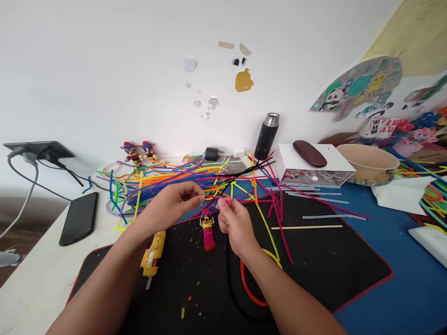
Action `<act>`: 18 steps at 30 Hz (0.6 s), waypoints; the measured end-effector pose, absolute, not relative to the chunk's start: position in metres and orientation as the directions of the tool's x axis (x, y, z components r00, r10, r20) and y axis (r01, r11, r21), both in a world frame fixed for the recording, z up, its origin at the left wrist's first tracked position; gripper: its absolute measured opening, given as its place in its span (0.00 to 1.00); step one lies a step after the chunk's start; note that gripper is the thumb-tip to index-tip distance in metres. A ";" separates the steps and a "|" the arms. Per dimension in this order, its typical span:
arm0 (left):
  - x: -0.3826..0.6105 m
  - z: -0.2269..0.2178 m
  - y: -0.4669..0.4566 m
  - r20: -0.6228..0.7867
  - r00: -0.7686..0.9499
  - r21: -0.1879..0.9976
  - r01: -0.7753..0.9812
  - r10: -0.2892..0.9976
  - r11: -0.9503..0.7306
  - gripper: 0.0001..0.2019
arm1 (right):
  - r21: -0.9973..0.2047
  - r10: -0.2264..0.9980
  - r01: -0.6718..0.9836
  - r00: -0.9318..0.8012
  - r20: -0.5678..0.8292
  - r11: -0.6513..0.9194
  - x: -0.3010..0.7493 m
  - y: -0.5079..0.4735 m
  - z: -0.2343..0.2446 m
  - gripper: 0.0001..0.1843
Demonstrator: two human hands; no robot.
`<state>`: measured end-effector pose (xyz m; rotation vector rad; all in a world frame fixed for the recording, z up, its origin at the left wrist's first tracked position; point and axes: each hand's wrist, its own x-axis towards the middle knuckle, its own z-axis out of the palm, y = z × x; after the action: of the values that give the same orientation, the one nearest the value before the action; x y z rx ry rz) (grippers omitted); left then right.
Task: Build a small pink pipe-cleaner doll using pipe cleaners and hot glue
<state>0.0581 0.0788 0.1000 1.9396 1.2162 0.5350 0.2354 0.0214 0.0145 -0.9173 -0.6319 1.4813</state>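
Thumb and fingers of my left hand are pinched on one end of a thin red pipe cleaner. The strand runs across to my right hand, whose closed fingers hold a bright pinkish-red bit at its other end; the fingers partly hide it. Just below and between my hands, a small doll-like figure with a yellow face and magenta body lies on the black mat. Under my left forearm, a yellow hot glue gun is partly covered.
Many coloured pipe cleaners lie heaped along the wall. Two finished figures, a black flask, a white box and a beige bowl stand behind. A phone lies left; a wooden stick lies right.
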 end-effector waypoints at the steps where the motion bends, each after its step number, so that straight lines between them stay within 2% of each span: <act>1: 0.059 0.100 0.078 -0.048 0.461 0.787 0.564 0.886 -0.251 0.18 | -0.823 0.983 -0.554 0.038 -0.181 -0.130 0.236 0.022 0.015 0.30; 18: 0.064 0.094 0.075 -0.107 0.532 0.744 0.603 0.840 -0.287 0.17 | -0.819 0.985 -0.556 -0.003 -0.171 -0.144 0.236 0.020 0.017 0.28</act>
<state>0.0640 0.0746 0.0940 2.0078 1.1689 0.3948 0.2356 0.0198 0.0170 -0.8959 -0.6488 1.5140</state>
